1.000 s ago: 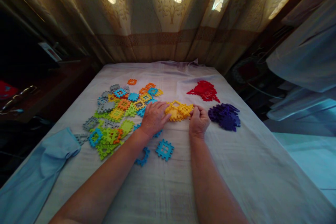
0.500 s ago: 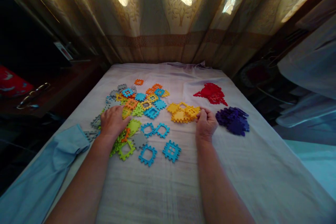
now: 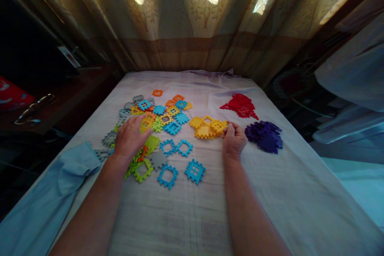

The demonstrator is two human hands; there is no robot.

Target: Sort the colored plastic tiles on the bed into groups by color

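My left hand (image 3: 129,136) is over the mixed heap of interlocking plastic tiles, with a yellow tile (image 3: 146,124) gripped between its thumb and fingers. Under and beside it lie an orange tile (image 3: 151,117), a lime green tile (image 3: 152,143) and a grey tile (image 3: 158,160). My right hand (image 3: 235,140) is closed at the right edge of the yellow tile pile (image 3: 204,132), its thumb and forefinger pinching the edge of a yellow tile (image 3: 220,126). The curled palm hides its other fingers.
Red tiles (image 3: 241,106) and dark purple tiles (image 3: 265,138) lie in piles on the right. Several blue tiles, one with a window grid (image 3: 195,171), lie nearer on the white sheet (image 3: 192,216). Light blue cloth (image 3: 60,184) covers the left edge. A curtain (image 3: 174,28) hangs behind.
My left hand has shifted slightly up and away, carrying the yellow tile over the orange one. My right hand stays at the yellow pile.
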